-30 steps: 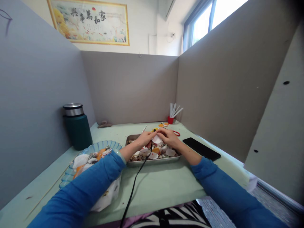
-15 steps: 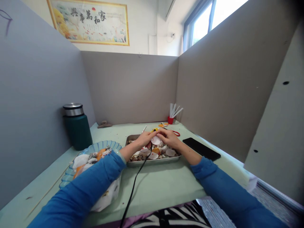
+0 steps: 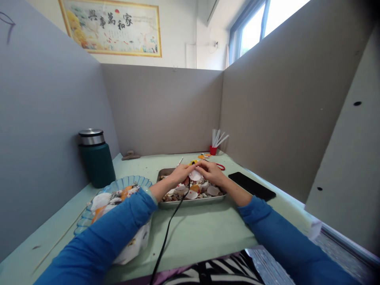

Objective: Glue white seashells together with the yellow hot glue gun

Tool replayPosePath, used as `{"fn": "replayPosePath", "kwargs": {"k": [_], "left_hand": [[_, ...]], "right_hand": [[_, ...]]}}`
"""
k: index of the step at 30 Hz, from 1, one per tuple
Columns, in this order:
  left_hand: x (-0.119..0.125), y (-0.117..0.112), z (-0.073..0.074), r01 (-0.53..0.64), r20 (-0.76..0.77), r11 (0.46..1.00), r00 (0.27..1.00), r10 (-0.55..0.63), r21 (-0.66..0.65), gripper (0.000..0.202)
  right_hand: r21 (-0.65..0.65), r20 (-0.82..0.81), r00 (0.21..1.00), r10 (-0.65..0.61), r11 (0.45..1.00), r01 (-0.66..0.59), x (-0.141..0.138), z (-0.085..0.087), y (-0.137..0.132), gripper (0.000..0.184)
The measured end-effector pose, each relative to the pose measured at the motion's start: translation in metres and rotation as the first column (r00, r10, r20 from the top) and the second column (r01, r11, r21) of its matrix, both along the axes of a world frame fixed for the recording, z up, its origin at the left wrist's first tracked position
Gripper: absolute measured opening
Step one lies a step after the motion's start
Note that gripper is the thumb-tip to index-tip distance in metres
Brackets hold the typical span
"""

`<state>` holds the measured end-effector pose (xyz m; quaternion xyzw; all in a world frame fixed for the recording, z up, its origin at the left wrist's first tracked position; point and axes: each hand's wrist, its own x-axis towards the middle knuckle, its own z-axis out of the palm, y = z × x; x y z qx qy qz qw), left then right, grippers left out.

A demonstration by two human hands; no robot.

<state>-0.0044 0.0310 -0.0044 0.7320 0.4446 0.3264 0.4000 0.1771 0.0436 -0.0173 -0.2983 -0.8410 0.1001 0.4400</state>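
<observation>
Both hands meet over a shallow metal tray (image 3: 192,202) filled with shells and small bits. Between them is a white shell (image 3: 195,175). My left hand (image 3: 181,173) is closed at the shell's left edge, its fingers mostly hidden from me. From beneath that hand a black cord (image 3: 169,227) runs toward my lap; whatever it joins is hidden. My right hand (image 3: 211,172) pinches the shell's upper right edge, its fingertips touching my left hand. Just beyond the fingers shows a small yellow thing (image 3: 193,162) with a black spot, too covered to name.
At left stand a scalloped blue plate (image 3: 81,226) of shells and a dark green bottle (image 3: 97,164). A black phone (image 3: 251,186) lies right of the tray. Behind are a red cup (image 3: 213,150) of white sticks and a red handle (image 3: 220,166). Grey partitions (image 3: 163,111) enclose the table.
</observation>
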Motion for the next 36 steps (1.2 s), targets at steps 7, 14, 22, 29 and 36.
{"fn": "replayPosePath", "kwargs": {"k": [7,14,22,29,36], "left_hand": [[-0.0007,0.0030,-0.0027,0.025,0.027,1.000,0.999,-0.025,-0.014,0.061],[-0.0006,0.0037,-0.0032,0.040,0.048,0.999,0.998,-0.040,-0.001,0.059],[-0.0001,0.0017,-0.0015,0.015,0.039,1.000,0.999,-0.016,0.006,0.054],[0.0003,0.0002,-0.0004,0.022,0.036,1.000,0.999,-0.022,-0.003,0.055],[0.0007,0.0007,-0.0005,0.030,0.082,0.999,0.996,-0.029,-0.013,0.053]], "right_hand": [[-0.006,-0.010,1.000,-0.004,1.000,0.004,0.0001,-0.0001,0.0003,0.027],[-0.014,-0.001,1.000,0.007,1.000,-0.007,0.0008,-0.0012,0.0008,0.027],[-0.029,-0.003,1.000,0.003,1.000,-0.003,0.0002,-0.0011,0.0005,0.029],[-0.019,-0.007,1.000,0.010,1.000,-0.010,0.0007,-0.0003,-0.0001,0.027],[-0.062,-0.028,0.999,0.027,0.998,-0.028,-0.0002,0.0022,-0.0039,0.027]]}}
